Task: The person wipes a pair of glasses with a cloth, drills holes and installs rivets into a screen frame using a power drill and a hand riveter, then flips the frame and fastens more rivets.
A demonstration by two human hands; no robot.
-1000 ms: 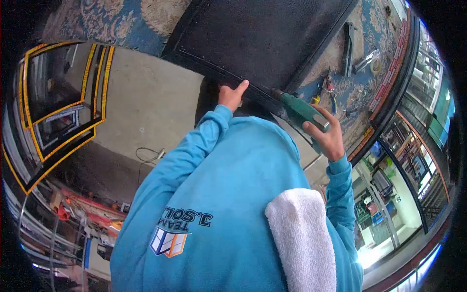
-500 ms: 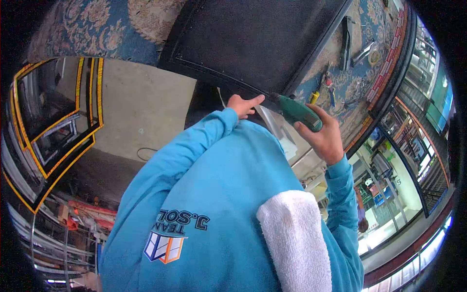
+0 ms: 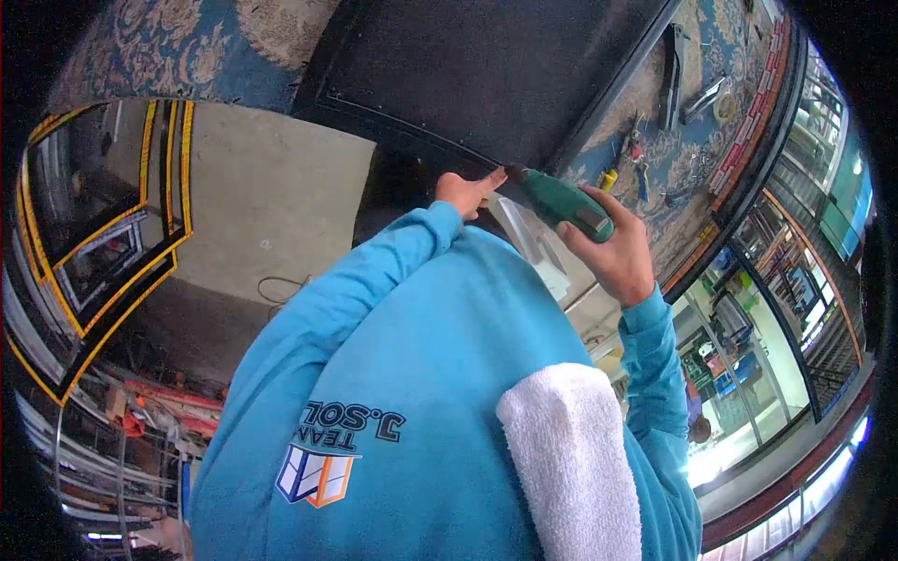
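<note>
A black framed panel [image 3: 486,75] lies at the top of the view, its near edge facing me. My right hand [image 3: 617,251] is wrapped round a green hand tool [image 3: 564,201], whose exact kind I cannot make out. The tool's dark tip is at the frame's near edge, close to the corner. My left hand [image 3: 460,194] is at the same edge, with its forward finger beside the tip and the others curled below. What the left fingers pinch, if anything, is too small to tell.
On the patterned carpet [image 3: 192,56] to the right lie a yellow-handled tool [image 3: 609,179], pliers [image 3: 641,182] and a dark bar [image 3: 671,79]. Yellow-edged black frames [image 3: 140,234] stand at left. A white towel [image 3: 571,458] hangs over my front.
The tool has tilted a little and shifted slightly left and up with my right hand. My left hand has moved slightly up, closer to the tool's tip.
</note>
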